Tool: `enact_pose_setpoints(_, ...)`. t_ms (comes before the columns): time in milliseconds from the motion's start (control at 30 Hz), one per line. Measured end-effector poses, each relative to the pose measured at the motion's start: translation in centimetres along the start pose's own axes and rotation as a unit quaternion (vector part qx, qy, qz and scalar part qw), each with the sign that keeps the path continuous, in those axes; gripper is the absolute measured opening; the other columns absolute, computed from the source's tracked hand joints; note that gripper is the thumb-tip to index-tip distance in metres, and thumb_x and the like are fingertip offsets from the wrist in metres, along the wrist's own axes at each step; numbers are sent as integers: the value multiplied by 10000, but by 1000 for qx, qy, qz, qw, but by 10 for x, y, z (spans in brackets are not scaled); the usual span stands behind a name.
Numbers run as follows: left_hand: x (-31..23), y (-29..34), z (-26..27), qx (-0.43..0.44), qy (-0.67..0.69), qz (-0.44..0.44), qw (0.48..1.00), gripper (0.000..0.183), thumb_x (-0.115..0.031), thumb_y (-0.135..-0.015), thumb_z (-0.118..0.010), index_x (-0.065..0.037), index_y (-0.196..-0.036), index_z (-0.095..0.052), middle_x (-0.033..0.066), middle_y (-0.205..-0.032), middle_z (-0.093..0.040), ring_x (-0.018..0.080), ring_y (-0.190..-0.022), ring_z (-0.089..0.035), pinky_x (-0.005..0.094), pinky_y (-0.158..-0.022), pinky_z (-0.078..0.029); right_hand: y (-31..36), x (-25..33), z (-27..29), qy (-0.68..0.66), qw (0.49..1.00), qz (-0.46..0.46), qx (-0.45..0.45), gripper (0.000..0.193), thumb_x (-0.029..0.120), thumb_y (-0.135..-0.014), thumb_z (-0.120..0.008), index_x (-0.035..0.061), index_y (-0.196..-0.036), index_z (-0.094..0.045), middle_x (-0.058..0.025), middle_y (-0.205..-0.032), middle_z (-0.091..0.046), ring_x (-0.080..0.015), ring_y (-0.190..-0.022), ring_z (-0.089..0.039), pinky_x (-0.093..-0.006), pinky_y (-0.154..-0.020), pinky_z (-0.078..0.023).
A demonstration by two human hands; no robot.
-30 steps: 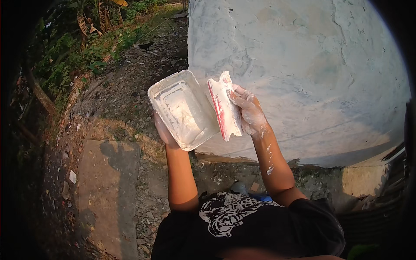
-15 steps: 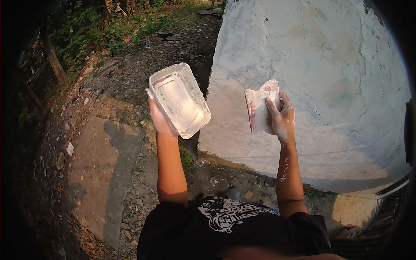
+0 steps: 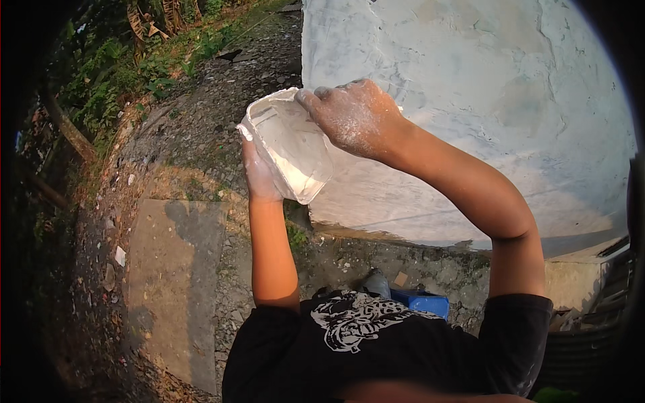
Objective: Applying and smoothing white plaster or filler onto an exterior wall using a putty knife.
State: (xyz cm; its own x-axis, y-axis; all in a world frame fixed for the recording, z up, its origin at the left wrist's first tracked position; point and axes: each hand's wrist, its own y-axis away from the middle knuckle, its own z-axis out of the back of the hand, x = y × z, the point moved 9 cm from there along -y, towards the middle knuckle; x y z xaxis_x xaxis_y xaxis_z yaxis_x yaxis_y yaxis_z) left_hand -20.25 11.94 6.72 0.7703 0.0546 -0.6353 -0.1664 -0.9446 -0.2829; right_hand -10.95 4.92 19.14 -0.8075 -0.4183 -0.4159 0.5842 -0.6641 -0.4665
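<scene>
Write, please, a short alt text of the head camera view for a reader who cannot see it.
A person's left hand holds a white rectangular tub smeared with white paste, while the paste-dusted right hand reaches over its rim. They stand before a rough white-plastered wall, with stony ground and green plants at the left.
</scene>
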Motion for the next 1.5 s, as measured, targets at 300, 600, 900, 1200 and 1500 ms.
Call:
enact_pose_setpoints(300, -20, -8, 20, 12, 103, -48, 993, 640, -532, -1036, -338, -35, -1423, -454, 149, -1413, -521, 309, -1257, -536, 442, -1069, -438, 14, 8, -20, -100, 987, -57, 108, 363, 138, -875, -597, -20, -1202, -601, -189, -822, -690, -370, -769, -708, -477, -646, -564)
enact_pose_setpoints(600, -13, -15, 11, 31, 73, -36, 996, 633, -525, -1048, -320, -27, -1411, -461, 159, -1396, -533, 315, -1232, -555, 451, -1051, -454, 16, -17, -50, -262, 939, -79, 206, 515, 128, -846, -683, 9, -1335, -571, -241, -962, -692, -386, -850, -681, -451, -779, -532)
enact_pose_setpoints(900, -6, -15, -24, -8, 93, -39, 995, 622, -531, -1054, -308, -43, -1409, -458, 133, -1369, -553, 299, -1228, -560, 445, -1053, -453, 50, -40, -111, -722, 637, -182, 199, 398, 182, -934, -699, -56, -1233, -585, -67, -969, -706, -108, -828, -673, -288, -729, -559)
enact_pose_setpoints(1200, -28, -22, -57, -45, 109, -83, 989, 613, -557, -1040, -317, -83, -1380, -506, 94, -1347, -571, 283, -1207, -570, 434, -1023, -472, 67, -87, -132, -882, 371, -289, 34, 315, 145, -986, -611, -40, -1226, -526, -127, -1071, -683, -171, -904, -713, -313, -779, -622)
enact_pose_setpoints(1500, -4, -64, -118, 67, 158, -62, 983, 548, -467, -1046, -314, -61, -1335, -544, 119, -1278, -617, 301, -1145, -614, 446, -994, -498, 75, -148, -67, -941, 251, -216, -72, 423, 155, -993, -575, -18, -1364, -468, -122, -1227, -627, -220, -1063, -666, -392, -936, -563)
